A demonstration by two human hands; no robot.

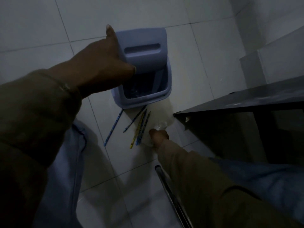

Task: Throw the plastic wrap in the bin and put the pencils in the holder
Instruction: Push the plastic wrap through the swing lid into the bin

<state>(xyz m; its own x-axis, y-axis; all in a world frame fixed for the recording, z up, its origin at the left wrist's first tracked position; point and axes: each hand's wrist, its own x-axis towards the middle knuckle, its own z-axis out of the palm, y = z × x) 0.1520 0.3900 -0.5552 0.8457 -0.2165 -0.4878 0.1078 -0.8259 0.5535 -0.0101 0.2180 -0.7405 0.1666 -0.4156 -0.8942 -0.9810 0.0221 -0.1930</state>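
Nearest the camera, a chrome bar (172, 195) is seen low in the dim view, beside the right sleeve (189, 162). Beyond it, the right hand (158, 136) is closed on a crumpled piece of clear plastic wrap (162, 125) lying on the tiled floor (41, 30); the wrap is bunched just past the knuckles and under the fingers. Immediately to the left of that hand, several pencils (139, 129) are laid on the floor, a yellow one and blue ones close together, with one blue pencil (113, 127) set apart further left. Their long axes are run from near the hand away towards the bin, tilted slightly rightward at the far end; which ends are sharpened cannot be told. A dark table (238, 102) is placed to the right of the hand. Farther off, the left hand (105, 63) is spread against the raised lid (144, 50) of the blue bin (144, 99), thumb out, fingers pressed to the lid's left edge, and the dark opening is exposed below it.
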